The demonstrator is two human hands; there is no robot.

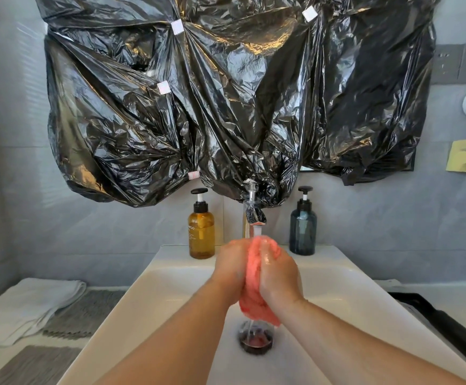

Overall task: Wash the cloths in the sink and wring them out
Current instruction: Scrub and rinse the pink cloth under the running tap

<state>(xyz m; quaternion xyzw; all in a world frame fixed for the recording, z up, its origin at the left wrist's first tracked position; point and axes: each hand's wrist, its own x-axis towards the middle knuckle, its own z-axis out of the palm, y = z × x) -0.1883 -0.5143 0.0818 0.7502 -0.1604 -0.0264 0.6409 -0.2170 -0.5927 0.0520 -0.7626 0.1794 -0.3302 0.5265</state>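
Over sink (170,273) centre | pink cloth (254,273) clenched between left hand (230,269) and right hand (279,273) | kept under tap (254,215) stream for rinsing

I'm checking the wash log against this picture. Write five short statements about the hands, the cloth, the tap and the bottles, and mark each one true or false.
1. Both hands hold the pink cloth over the sink. True: the left hand and right hand squeeze it between them.
2. The tap is off. False: water runs from it onto the cloth.
3. The amber bottle stands left of the tap, the blue bottle right of it. True.
4. The drain lies below the cloth. True.
5. The white towel lies in the sink. False: it lies folded on the counter left of the sink.
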